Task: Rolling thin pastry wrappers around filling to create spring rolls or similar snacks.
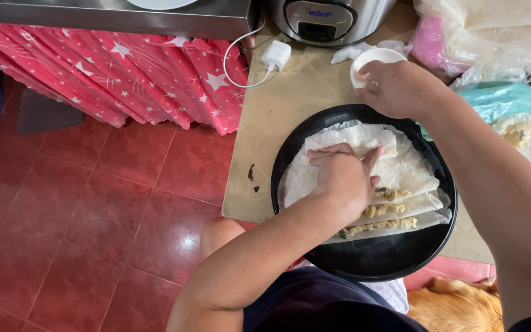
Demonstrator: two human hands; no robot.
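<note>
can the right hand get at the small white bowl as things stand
Probably yes: the right hand is already at the bowl, fingers over its rim, with nothing between them. The left hand is busy pressing the wrapper in the black tray.

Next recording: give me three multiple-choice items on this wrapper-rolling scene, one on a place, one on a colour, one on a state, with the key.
1. Where is the right hand?
A. at the small white bowl
B. on the floor
C. inside the cooker

2. What colour is the round tray?
A. white
B. black
C. red

3. How is the left hand?
A. lifted clear
B. gripping a knife
C. pressed flat on the white wrapper

Key: 1 A, fingers reach its rim; 2 B, dark rim shows; 3 C, palm down on it.
</note>
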